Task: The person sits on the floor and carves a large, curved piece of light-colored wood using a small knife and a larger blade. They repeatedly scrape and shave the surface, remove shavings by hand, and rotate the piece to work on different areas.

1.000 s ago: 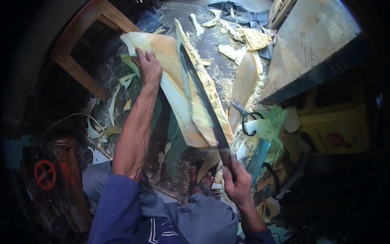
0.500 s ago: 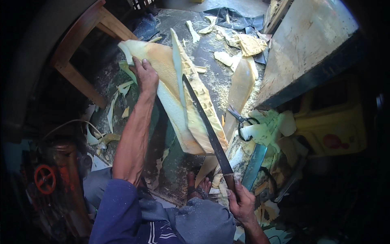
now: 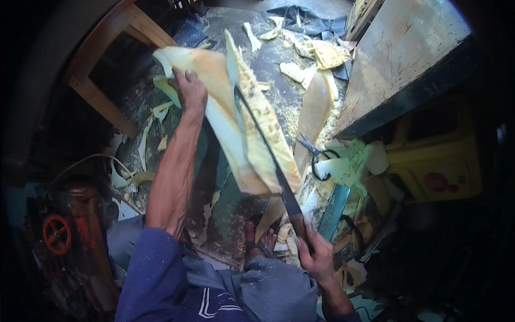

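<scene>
A thick slab of pale yellow and orange foam [image 3: 212,80] is held up at a slant over the floor. Its upper left edge is pinched by my left hand [image 3: 189,92], with the thumb on top and the fingers partly hidden behind. In my right hand [image 3: 318,258] is the handle of a long dark knife [image 3: 264,137]. The blade lies along the foam's right side, against its bumpy yellow face [image 3: 263,104]. A thin pale flap of foam [image 3: 233,61] stands up beside the blade's far end. The exact depth of the blade in the foam is hidden.
Black-handled scissors [image 3: 321,155] lie right of the foam, on scraps near a tan foam strip [image 3: 316,104]. A wooden frame [image 3: 104,107] stands left, a large board-like block [image 3: 402,59] right. Orange-red machinery with a handwheel [image 3: 57,234] sits lower left; a bare foot [image 3: 266,241] is below.
The knife has slid a little up and left along the foam. My right hand has moved slightly the same way. My left hand keeps its hold; the whole view has shifted slightly.
</scene>
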`<move>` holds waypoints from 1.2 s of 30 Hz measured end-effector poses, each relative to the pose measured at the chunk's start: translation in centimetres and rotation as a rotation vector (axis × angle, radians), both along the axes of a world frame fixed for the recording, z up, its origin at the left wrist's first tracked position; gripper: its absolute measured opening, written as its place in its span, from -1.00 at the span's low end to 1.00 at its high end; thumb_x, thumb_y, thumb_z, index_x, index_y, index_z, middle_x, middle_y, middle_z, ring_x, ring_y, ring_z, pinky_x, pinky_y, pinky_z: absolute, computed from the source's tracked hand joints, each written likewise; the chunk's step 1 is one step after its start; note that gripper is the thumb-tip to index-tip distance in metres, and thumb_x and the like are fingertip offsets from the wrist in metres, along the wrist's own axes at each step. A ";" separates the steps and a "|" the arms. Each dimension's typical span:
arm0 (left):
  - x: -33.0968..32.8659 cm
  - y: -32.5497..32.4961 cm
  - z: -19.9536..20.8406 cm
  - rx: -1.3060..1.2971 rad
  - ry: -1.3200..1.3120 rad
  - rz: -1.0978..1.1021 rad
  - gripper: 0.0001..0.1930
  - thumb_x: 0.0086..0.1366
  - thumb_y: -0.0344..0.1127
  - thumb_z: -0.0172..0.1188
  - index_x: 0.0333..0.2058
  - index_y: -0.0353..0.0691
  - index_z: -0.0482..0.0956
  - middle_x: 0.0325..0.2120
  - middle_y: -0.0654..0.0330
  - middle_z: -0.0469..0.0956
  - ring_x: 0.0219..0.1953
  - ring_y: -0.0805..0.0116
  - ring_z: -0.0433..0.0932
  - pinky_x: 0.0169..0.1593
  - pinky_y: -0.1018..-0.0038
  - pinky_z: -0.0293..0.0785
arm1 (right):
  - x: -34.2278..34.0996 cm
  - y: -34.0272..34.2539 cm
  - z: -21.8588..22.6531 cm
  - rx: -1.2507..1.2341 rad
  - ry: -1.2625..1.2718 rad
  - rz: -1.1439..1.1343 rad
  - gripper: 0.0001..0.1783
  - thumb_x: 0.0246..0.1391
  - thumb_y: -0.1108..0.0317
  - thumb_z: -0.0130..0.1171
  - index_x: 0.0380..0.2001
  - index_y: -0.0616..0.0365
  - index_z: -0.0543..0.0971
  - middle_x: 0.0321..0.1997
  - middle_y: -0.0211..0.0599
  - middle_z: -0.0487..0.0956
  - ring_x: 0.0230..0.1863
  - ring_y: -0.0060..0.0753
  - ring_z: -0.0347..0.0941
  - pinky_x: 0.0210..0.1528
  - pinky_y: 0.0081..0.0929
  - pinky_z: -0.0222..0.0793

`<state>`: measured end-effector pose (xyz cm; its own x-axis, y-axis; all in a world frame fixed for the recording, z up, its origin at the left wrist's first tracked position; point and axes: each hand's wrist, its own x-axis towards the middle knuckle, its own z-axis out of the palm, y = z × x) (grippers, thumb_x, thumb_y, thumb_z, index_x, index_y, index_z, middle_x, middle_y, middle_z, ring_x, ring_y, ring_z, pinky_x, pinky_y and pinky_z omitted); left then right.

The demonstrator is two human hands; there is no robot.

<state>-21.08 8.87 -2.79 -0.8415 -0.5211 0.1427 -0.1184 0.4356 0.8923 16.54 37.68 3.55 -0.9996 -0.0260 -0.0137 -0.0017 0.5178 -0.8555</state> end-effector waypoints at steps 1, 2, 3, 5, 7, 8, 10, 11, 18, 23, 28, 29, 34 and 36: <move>-0.2 -0.1 0.1 -0.012 0.059 -0.017 -0.33 0.58 -0.04 -0.21 0.48 -0.35 -0.01 0.39 -0.62 -0.11 0.40 -0.50 0.15 0.44 0.07 0.18 | 0.0 0.0 0.0 0.020 0.017 -0.011 -0.35 0.20 0.51 0.25 0.37 0.23 0.41 -0.21 0.11 0.64 -0.34 0.02 0.63 -0.20 -0.26 0.56; -0.1 -0.1 0.0 -0.088 0.034 0.019 -0.33 0.58 -0.05 -0.21 0.48 -0.35 -0.01 0.39 -0.61 -0.08 0.38 -0.49 0.19 0.44 0.07 0.19 | 0.0 0.0 0.1 0.020 0.063 -0.010 -0.35 0.20 0.51 0.25 0.36 0.23 0.41 -0.21 0.11 0.64 -0.34 0.01 0.63 -0.20 -0.27 0.56; -0.2 -0.2 0.1 -0.095 0.038 0.029 -0.33 0.57 -0.06 -0.21 0.48 -0.36 -0.01 0.39 -0.61 -0.08 0.38 -0.48 0.20 0.43 0.07 0.20 | 0.0 0.0 0.1 0.001 0.151 -0.007 -0.36 0.20 0.51 0.25 0.36 0.22 0.41 -0.22 0.11 0.64 -0.34 0.01 0.63 -0.20 -0.27 0.55; -0.4 -0.2 0.2 -0.088 0.000 0.014 -0.34 0.57 -0.08 -0.20 0.48 -0.36 -0.01 0.39 -0.60 -0.08 0.37 -0.47 0.21 0.43 0.08 0.21 | -0.1 0.0 0.1 -0.004 -0.040 -0.003 -0.34 0.21 0.50 0.24 0.38 0.22 0.39 -0.17 0.15 0.65 -0.30 0.03 0.66 -0.19 -0.27 0.56; -0.3 -0.1 0.4 -0.055 -0.006 0.035 -0.35 0.58 -0.10 -0.20 0.47 -0.38 -0.01 0.40 -0.59 -0.09 0.37 -0.46 0.20 0.43 0.09 0.20 | -0.1 -0.1 0.1 -0.010 -0.184 -0.025 -0.33 0.21 0.50 0.24 0.39 0.22 0.37 -0.16 0.16 0.65 -0.28 0.03 0.67 -0.19 -0.28 0.56; -0.1 -0.1 0.5 -0.022 -0.011 0.025 -0.35 0.58 -0.10 -0.20 0.47 -0.38 -0.02 0.40 -0.59 -0.09 0.38 -0.46 0.19 0.44 0.09 0.19 | -0.1 -0.2 0.1 0.038 -0.072 0.011 -0.33 0.21 0.50 0.25 0.39 0.24 0.37 -0.16 0.16 0.65 -0.27 0.04 0.68 -0.21 -0.27 0.56; 0.0 0.1 0.9 0.011 0.033 0.005 -0.34 0.58 -0.10 -0.20 0.48 -0.38 -0.01 0.41 -0.58 -0.09 0.42 -0.45 0.13 0.45 0.09 0.17 | -0.2 -0.3 0.0 0.014 0.030 0.015 -0.34 0.20 0.50 0.25 0.37 0.26 0.38 -0.19 0.15 0.65 -0.28 0.04 0.67 -0.21 -0.27 0.56; 0.1 0.2 1.0 -0.019 0.030 0.014 -0.34 0.57 -0.11 -0.20 0.47 -0.39 -0.01 0.41 -0.58 -0.09 0.43 -0.44 0.11 0.46 0.09 0.16 | -0.2 -0.4 -0.1 -0.020 0.155 0.026 -0.35 0.20 0.50 0.26 0.36 0.27 0.39 -0.20 0.15 0.65 -0.29 0.05 0.66 -0.21 -0.27 0.56; 0.1 0.6 1.0 -0.009 0.040 -0.017 -0.32 0.58 -0.10 -0.23 0.46 -0.48 -0.06 0.38 -0.68 -0.17 0.46 -0.52 -0.01 0.51 0.10 0.00 | -0.2 -0.7 -0.4 0.012 0.156 0.021 -0.36 0.22 0.50 0.23 0.37 0.27 0.39 -0.16 0.20 0.65 -0.27 -0.01 0.68 -0.17 -0.27 0.57; -0.4 0.6 0.2 -0.037 0.057 -0.001 -0.31 0.59 -0.08 -0.22 0.46 -0.48 -0.06 0.39 -0.66 -0.18 0.46 -0.51 -0.02 0.51 0.09 0.00 | 0.1 -0.5 -0.1 0.016 -0.082 -0.015 -0.35 0.23 0.51 0.21 0.39 0.26 0.37 -0.19 0.19 0.66 -0.27 -0.02 0.68 -0.18 -0.29 0.55; -0.9 0.6 -0.2 0.002 0.120 -0.008 -0.33 0.59 -0.10 -0.23 0.46 -0.46 -0.05 0.41 -0.62 -0.16 0.49 -0.49 -0.09 0.53 0.05 -0.06 | 0.2 -0.1 0.4 0.009 -0.063 0.001 -0.40 0.23 0.49 0.22 0.33 0.34 0.42 -0.13 0.22 0.66 -0.19 0.00 0.70 -0.13 -0.29 0.56; -0.9 0.7 -0.2 -0.025 0.058 0.027 -0.33 0.59 -0.10 -0.23 0.46 -0.46 -0.05 0.41 -0.62 -0.15 0.49 -0.49 -0.10 0.53 0.05 -0.06 | 0.1 -0.1 0.5 -0.034 -0.127 -0.032 -0.41 0.23 0.49 0.23 0.32 0.35 0.43 -0.12 0.23 0.66 -0.17 0.01 0.70 -0.12 -0.29 0.56; -0.5 0.7 -0.3 -0.062 0.114 0.006 -0.32 0.59 -0.10 -0.21 0.45 -0.51 -0.05 0.40 -0.62 -0.13 0.48 -0.49 -0.08 0.54 0.02 -0.10 | 0.0 -0.1 0.9 0.052 0.104 0.059 -0.39 0.23 0.49 0.22 0.35 0.32 0.40 -0.11 0.23 0.68 -0.14 0.01 0.71 -0.09 -0.32 0.56; -0.4 0.8 -0.3 -0.041 0.138 0.009 -0.32 0.58 -0.11 -0.20 0.45 -0.51 -0.05 0.40 -0.62 -0.13 0.48 -0.49 -0.08 0.53 0.02 -0.10 | -0.1 -0.1 1.1 0.001 -0.131 0.012 -0.38 0.23 0.49 0.22 0.35 0.32 0.40 -0.10 0.23 0.68 -0.14 -0.02 0.72 -0.08 -0.32 0.56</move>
<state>-21.51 9.64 -3.09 -0.8077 -0.5201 0.2778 -0.0003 0.4715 0.8819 16.49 37.63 4.65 -0.9889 -0.0381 -0.1439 0.1035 0.5195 -0.8482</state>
